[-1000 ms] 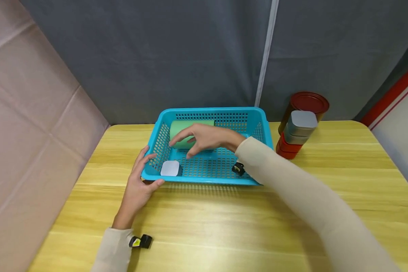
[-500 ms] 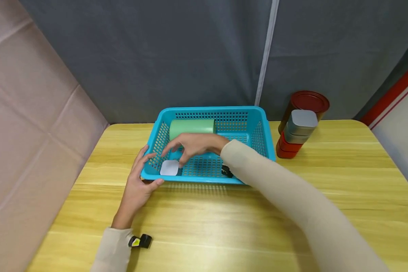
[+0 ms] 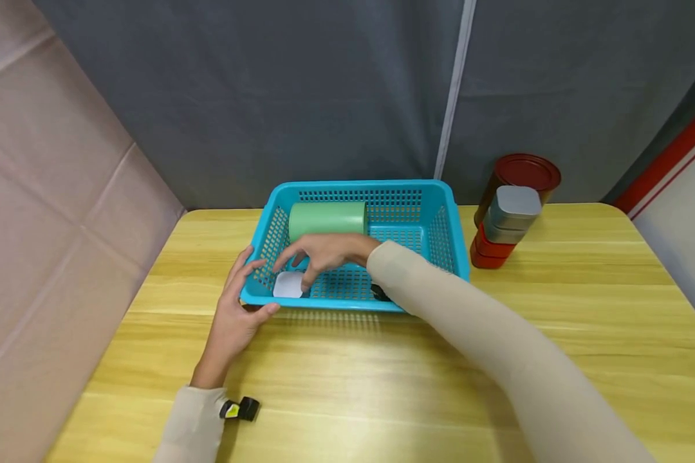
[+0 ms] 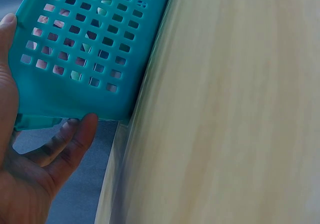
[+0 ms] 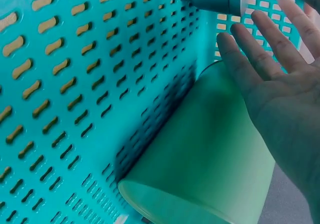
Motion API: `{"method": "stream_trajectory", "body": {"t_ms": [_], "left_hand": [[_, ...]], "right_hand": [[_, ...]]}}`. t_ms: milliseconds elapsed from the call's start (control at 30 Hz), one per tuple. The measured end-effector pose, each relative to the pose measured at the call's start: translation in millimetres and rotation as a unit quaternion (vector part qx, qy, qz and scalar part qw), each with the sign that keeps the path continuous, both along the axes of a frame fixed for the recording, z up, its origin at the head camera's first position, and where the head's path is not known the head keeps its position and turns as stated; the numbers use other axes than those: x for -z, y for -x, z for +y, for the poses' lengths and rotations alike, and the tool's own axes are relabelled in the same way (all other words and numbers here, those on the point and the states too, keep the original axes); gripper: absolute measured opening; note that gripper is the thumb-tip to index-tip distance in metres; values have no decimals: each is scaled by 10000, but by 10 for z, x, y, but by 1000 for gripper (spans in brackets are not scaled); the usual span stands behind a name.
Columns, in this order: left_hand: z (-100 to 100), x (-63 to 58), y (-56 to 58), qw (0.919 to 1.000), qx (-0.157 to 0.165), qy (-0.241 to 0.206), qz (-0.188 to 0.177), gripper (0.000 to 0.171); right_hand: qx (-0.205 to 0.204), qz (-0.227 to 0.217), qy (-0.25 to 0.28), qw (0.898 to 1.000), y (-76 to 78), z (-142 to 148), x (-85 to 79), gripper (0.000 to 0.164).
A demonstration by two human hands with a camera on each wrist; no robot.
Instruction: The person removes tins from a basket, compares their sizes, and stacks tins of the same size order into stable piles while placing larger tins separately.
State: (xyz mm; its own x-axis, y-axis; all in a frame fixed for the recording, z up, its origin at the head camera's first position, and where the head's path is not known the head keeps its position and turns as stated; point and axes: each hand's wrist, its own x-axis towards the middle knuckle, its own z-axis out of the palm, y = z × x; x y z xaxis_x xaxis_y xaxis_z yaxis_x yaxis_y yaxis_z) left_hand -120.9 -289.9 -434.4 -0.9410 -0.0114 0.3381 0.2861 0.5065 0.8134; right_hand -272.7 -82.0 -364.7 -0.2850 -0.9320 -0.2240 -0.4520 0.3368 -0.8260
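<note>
A blue perforated basket (image 3: 376, 186) stands at the back of the table. My left hand (image 3: 237, 315) holds its front left corner, the thumb on the front and the fingers along the side. My right hand (image 3: 327, 249) reaches into the basket over a small square tin (image 3: 288, 285) with a pale silver lid. The thumb is right at the tin's right edge, and the other fingers stretch out beyond it, spread in the right wrist view. Behind this hand a green cylindrical container (image 3: 327, 217) lies on its side; its open end shows in the right wrist view.
Right of the basket stands a stack of small square tins, silver ones (image 3: 515, 202) above red ones (image 3: 489, 252). A larger round can (image 3: 527, 172) with a dark red lid is behind them. A grey curtain (image 3: 301, 96) hangs at the table's (image 3: 336, 379) back edge.
My right hand has moved left and toward me, from over the green container to the small tin, its thumb now at the lid's edge. The left hand has kept its place on the basket.
</note>
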Motion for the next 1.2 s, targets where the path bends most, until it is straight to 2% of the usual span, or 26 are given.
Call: {"method": "stream_trajectory", "body": {"t_ms": [367,767,1000,1200], "left_hand": [[9,-23,-8,10000,-34,18,-71,74],[22,-16,-15,10000,-29,19,26,74],[27,-10,-4,10000,-2,-94,7,75],[19,-15,-4,9999,13,-121,-33,75]], "right_hand": [[-229,-105,-25,9997,22,-42,46,68],[-329,176,-355,9987,34,-44,68,73],[-395,366,-502,9973,39,-12,78,63],[-379,285,-498,9976,38,1,63,64]]}}
